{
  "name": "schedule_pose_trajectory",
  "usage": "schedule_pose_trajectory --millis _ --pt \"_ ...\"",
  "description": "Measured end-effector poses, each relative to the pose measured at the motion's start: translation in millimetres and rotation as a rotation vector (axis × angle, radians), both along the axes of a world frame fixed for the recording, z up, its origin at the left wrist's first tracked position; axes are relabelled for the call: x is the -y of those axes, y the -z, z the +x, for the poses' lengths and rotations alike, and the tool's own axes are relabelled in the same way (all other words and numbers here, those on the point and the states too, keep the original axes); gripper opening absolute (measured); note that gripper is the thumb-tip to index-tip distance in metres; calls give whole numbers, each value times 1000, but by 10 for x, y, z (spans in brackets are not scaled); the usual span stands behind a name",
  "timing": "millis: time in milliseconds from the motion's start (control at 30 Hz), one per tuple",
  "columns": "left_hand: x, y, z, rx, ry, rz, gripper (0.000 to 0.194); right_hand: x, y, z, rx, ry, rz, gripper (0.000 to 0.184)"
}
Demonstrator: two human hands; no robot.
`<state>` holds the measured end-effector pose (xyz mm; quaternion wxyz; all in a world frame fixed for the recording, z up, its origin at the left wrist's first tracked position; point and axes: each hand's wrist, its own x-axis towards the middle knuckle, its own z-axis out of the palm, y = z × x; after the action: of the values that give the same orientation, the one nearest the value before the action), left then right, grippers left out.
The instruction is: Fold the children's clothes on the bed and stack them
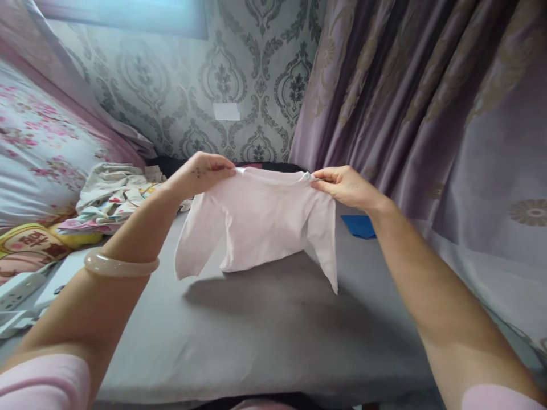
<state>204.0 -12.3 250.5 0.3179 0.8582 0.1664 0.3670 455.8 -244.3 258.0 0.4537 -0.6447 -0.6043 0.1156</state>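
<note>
A small pale pink long-sleeved shirt (269, 219) hangs stretched between my two hands, its neckline at the top. My left hand (203, 172) pinches the shirt's left shoulder beside the collar. On the other side, my right hand (346, 185) grips the right shoulder close to a small button-like spot. Both sleeves droop down, and the shirt casts a shadow on the grey sheet (265, 336) below. Whether the lower hem touches the sheet, I cannot tell.
Crumpled clothes (115, 191) are heaped at the left, near a yellow cushion (32, 245) and a white power strip (21, 290). A blue folded item (359, 226) lies behind my right forearm. Purple curtains (384, 85) hang at the right; patterned wall (265, 74) stands behind.
</note>
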Motion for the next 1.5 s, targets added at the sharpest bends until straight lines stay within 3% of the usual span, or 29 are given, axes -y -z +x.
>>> schedule_pose_trajectory --millis 100,167,233,300,400,433,500,567,633,700,800,900,1000,1100,1200,1500 --pt "157 -220 -197 208 22 -49 32 204 -236 -69 -105 -84 -11 42" --pt "198 -304 -287 163 94 -93 33 277 -329 -105 -147 -165 -35 46" --pt "185 -312 -271 33 116 -61 29 251 -343 -130 -115 -159 -54 44" --pt "160 -266 -168 -48 86 3 24 166 -306 -151 -25 -56 -25 35" --pt "145 -172 -5 183 123 -66 25 71 -245 -164 41 34 76 30" --pt "141 -145 29 257 167 -118 26 62 -235 -159 36 22 78 30" --pt "124 -99 71 218 212 -161 25 61 -229 -137 42 5 47 31" --pt "101 -62 103 94 152 -127 26 56 -224 -101 80 29 9 31" --pt "87 -32 138 109 97 -130 28 34 -203 -58 101 22 -25 33" --pt "88 -11 178 215 140 -227 34 -2 -161 -15 78 -32 -44 37" --pt "102 11 240 192 156 -314 34 -61 -82 31 56 -11 -20 39" --pt "102 33 297 217 110 -310 32 -96 -26 50 31 5 2 41" --pt "95 55 342 263 205 -343 33 -102 -7 55 -22 -43 18 42" --pt "105 80 384 173 182 -260 32 -99 10 66 -14 33 12 39" --pt "109 106 424 189 218 -268 38 -105 60 114 -43 -28 -4 42" --pt "-47 242 595 308 71 -193 28 -285 261 358 -87 211 278 40"
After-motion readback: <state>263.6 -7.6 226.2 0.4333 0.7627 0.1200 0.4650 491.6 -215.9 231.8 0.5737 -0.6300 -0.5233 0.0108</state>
